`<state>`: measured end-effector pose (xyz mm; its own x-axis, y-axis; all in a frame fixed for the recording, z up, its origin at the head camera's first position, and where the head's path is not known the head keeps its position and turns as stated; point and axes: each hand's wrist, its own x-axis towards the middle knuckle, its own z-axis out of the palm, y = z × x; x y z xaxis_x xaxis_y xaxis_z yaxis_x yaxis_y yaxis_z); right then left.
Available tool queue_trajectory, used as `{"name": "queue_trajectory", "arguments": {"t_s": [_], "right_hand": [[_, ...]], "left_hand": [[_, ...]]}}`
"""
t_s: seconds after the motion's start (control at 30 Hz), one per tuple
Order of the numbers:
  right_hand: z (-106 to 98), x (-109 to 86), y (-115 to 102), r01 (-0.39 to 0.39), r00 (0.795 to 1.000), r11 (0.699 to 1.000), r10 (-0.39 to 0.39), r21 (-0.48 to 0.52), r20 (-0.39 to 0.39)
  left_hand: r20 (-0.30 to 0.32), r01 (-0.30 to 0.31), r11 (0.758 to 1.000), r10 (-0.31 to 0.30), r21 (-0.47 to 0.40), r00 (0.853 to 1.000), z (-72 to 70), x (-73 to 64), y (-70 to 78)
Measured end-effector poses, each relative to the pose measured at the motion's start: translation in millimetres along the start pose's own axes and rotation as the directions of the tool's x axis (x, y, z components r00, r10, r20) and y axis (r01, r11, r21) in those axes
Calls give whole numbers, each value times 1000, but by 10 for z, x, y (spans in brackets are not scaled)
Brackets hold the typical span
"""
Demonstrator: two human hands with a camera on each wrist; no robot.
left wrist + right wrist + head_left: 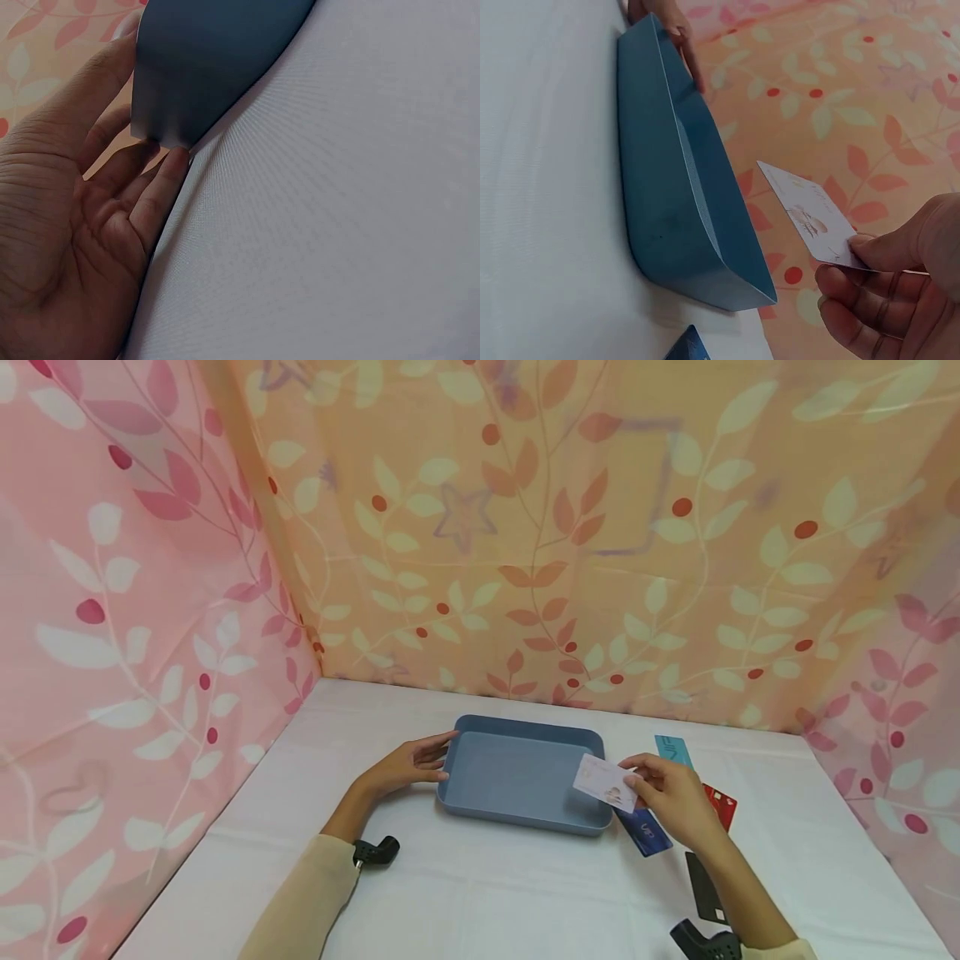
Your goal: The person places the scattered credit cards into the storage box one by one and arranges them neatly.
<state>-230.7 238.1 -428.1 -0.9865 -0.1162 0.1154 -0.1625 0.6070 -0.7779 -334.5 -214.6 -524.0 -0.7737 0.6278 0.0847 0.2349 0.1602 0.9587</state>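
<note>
A shallow blue-grey tray (pixel 525 817) lies on the white cloth. At its left end my left hand (pixel 408 766) holds the edge; in the left wrist view, the thumb lies by the rim and the other fingers (pixel 176 161) touch the outer wall. My right hand (pixel 671 797) pinches a white card (pixel 606 782) with a small printed picture between thumb and fingers. This card is raised over the tray's right end, tilted, as the right wrist view also shows the white card (pixel 810 217) apart from the rim.
Several other cards lie right of the tray: a light blue one (pixel 672 748), a red one (pixel 722 806), a dark blue one (pixel 645 833) and a black one (pixel 703 889). Some are partly covered by my right hand and arm. Patterned curtains (pixel 525 527) enclose the table.
</note>
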Motion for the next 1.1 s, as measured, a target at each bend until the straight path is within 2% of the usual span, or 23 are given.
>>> {"name": "queue_trajectory", "arguments": {"t_s": [0.2, 0.57, 0.87, 1.1], "right_hand": [[36, 58, -49, -11, 1000, 1000, 11, 10, 1], [147, 190, -133, 22, 1000, 1000, -22, -15, 16], [261, 331, -260, 67, 997, 998, -66, -10, 34], [390, 475, -353, 104, 991, 995, -104, 5, 81]], "left_hand": [[4, 6, 1000, -6, 12, 1000, -1, 0, -12], [-3, 13, 1000, -13, 14, 1000, 10, -13, 13], [-1, 10, 1000, -10, 4, 1000, 12, -10, 28], [3, -6, 1000, 6, -8, 1000, 12, -16, 25]]}}
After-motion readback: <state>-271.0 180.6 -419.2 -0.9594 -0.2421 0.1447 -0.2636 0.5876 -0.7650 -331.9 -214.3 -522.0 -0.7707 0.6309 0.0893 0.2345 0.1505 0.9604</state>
